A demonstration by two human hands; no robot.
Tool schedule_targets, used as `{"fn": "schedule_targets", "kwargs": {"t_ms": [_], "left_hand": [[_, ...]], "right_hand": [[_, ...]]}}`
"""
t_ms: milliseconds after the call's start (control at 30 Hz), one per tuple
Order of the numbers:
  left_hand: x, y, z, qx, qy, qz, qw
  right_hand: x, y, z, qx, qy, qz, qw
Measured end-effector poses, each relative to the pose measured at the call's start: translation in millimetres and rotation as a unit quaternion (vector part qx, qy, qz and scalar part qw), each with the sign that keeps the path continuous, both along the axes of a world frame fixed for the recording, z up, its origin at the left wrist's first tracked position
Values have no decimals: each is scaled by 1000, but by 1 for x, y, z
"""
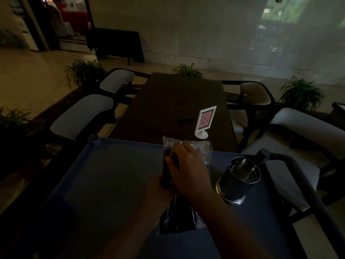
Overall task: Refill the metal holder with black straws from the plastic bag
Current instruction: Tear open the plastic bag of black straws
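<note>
Black straws (178, 215) pack crinkled plastic bag (202, 148); right fingers (172, 156) grip it, left hand (158, 189) unclear.

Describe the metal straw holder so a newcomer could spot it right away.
Find the blue cart tray at the near end of the dark table. On its right side, beside the plastic bag of black straws, stands the metal holder. It is the only shiny upright cylinder there, open-topped on a round base.

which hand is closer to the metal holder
Right. The right hand grips the bag just left of the metal holder, not touching it. The left hand sits farther left, mostly hidden under the right.
</note>
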State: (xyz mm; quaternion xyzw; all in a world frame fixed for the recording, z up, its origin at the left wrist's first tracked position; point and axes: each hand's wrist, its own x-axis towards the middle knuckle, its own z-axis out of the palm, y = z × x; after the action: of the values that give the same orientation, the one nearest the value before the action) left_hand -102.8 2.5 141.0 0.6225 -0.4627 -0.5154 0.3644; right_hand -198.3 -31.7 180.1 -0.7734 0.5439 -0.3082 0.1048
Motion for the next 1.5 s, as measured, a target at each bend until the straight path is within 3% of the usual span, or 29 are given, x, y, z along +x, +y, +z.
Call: {"fn": "schedule_targets", "kwargs": {"t_ms": [167,333,800,1233,1500], "left_hand": [[5,3,-1,13,135,6,991],[10,3,-8,13,172,-11,985],[14,1,-22,36,185,-4,982],[13,-1,-21,46,185,-13,982],[15,1,-25,73,185,-26,980]], "right_hand": [[-6,-6,3,27,-50,8,998],[-14,-16,2,59,-104,3,993],[-28,-27,4,163,-287,-47,943],[-40,-37,7,180,-339,-43,923],[-56,-51,12,179,-310,-26,933]]}}
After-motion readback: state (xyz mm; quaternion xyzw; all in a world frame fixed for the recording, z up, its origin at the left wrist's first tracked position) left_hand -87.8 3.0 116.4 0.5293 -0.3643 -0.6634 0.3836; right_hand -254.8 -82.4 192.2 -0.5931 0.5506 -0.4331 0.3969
